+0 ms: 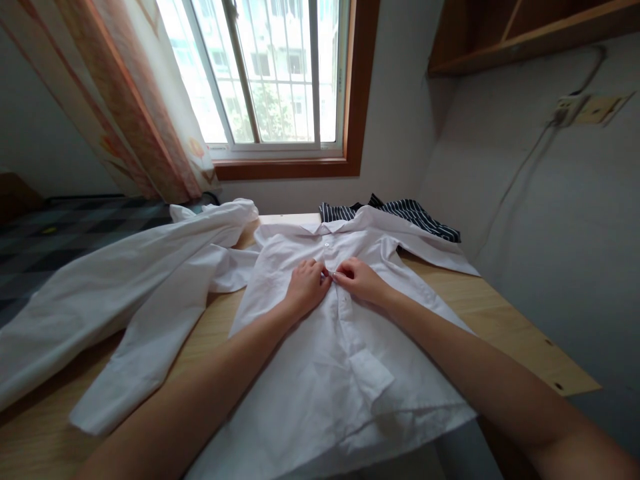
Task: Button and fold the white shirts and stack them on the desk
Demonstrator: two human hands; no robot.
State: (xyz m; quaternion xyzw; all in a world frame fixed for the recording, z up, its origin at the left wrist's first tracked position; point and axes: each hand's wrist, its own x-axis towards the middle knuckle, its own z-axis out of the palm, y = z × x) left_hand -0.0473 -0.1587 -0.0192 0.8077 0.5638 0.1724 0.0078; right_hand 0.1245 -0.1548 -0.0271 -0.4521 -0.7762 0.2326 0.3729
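A white button-up shirt (pixel 295 373) lies face up with its collar toward the window and its hem hanging over the near table edge. My left hand (pixel 309 283) pinches the front placket from the left, a little below the collar. From the right, my right hand (pixel 361 279) pinches the same spot, its fingertips almost touching the left ones. A small button is probably between them, but the fingers hide most of it. Below the hands the placket runs down, and its lower corner is folded over.
To the left lies another white garment (pixel 115 280) with long sleeves, partly over the wooden table (pixel 520 320). A black-and-white striped cloth (pixel 415 217) sits behind the shirt. Beyond are a window, a curtain (pixel 115 87), a wall socket (pixel 570 110) with a cord, and a shelf (pixel 530 43).
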